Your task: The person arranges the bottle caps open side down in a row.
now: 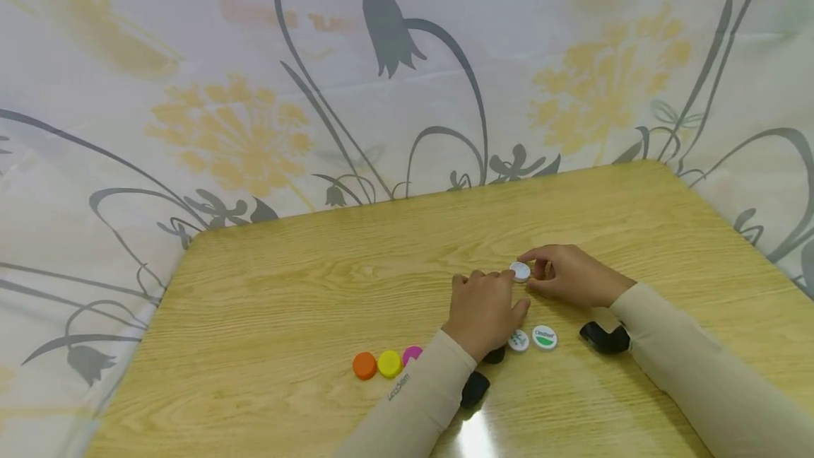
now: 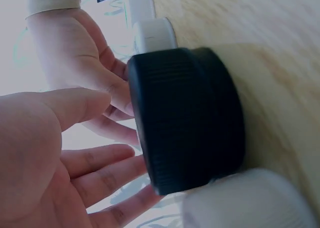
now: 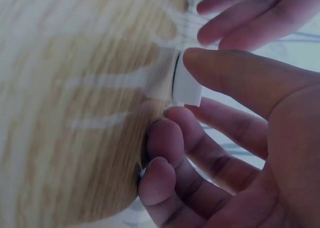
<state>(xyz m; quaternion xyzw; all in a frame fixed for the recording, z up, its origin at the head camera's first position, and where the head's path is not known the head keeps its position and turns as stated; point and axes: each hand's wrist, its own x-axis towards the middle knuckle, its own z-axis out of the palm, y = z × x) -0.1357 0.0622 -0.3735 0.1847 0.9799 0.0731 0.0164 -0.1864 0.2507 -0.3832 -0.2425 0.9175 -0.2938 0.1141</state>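
My right hand [image 1: 575, 276] pinches a white bottle cap [image 1: 520, 272] lying on the wooden table. In the right wrist view, the thumb and a finger are at opposite sides of this ribbed cap [image 3: 189, 85]. From the left, my left hand [image 1: 485, 309] reaches over the table, its fingertips right by the same cap and its thumb spread. Below the left hand is a black cap [image 1: 494, 355], mostly hidden; the left wrist view shows its ridged side [image 2: 187, 120] close up, with the hand's loose fingers beyond it.
A row runs along the near side: an orange cap [image 1: 364, 366], a yellow cap [image 1: 390, 364], a magenta cap [image 1: 413, 355] partly behind the left sleeve, a white printed cap [image 1: 518, 340] and a white-and-green cap [image 1: 544, 337]. Patterned fabric [image 1: 394, 112] rises behind the table.
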